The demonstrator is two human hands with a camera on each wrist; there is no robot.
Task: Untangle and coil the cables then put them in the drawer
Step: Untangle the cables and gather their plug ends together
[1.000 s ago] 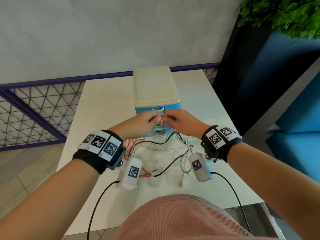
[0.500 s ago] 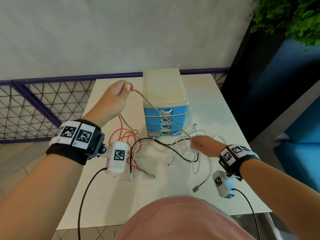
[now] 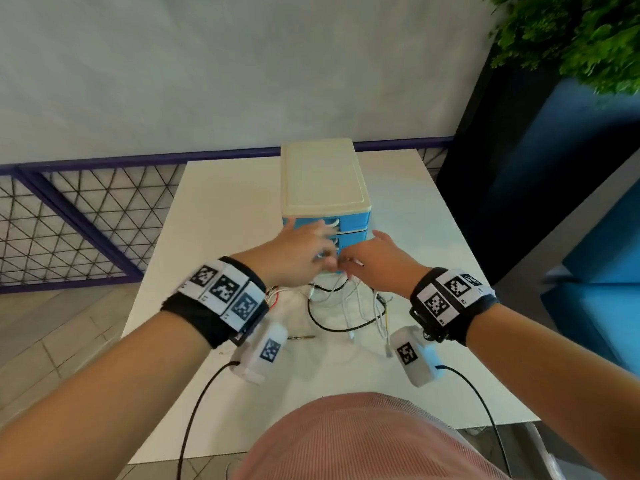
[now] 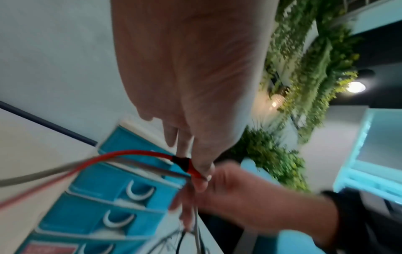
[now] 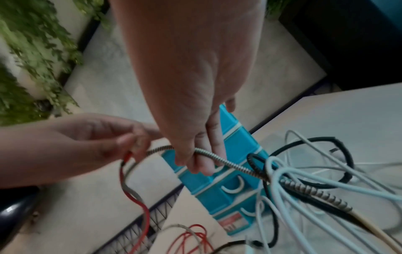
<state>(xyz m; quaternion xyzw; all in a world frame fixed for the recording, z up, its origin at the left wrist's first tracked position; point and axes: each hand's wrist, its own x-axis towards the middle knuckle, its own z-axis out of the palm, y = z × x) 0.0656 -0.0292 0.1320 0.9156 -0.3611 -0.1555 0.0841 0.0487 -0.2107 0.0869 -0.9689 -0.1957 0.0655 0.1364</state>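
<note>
My hands meet in front of the blue drawer unit (image 3: 349,223), whose drawers are all closed. My left hand (image 3: 322,261) pinches the red cable (image 4: 135,153) at its black-collared plug, and the grey braided cable (image 4: 43,173) runs into the same grip. My right hand (image 3: 353,268) pinches the grey braided cable (image 5: 234,165) between thumb and fingers, right beside the left hand. Below the hands, black cable (image 3: 332,327) and white cables (image 3: 356,306) hang and lie tangled on the white table (image 3: 225,220). The grey cable threads through that tangle (image 5: 282,180).
The drawer unit has a cream top (image 3: 325,181) and stands mid-table. A purple mesh railing (image 3: 69,230) runs along the left, and a dark panel with a plant (image 3: 571,39) stands at the right. Red cable loops (image 5: 195,240) lie on the table at the near left.
Half a second ago my left hand was raised up and left, stretching the grey cable away from my low right hand. Now both hands have come back together in front of the drawers.
</note>
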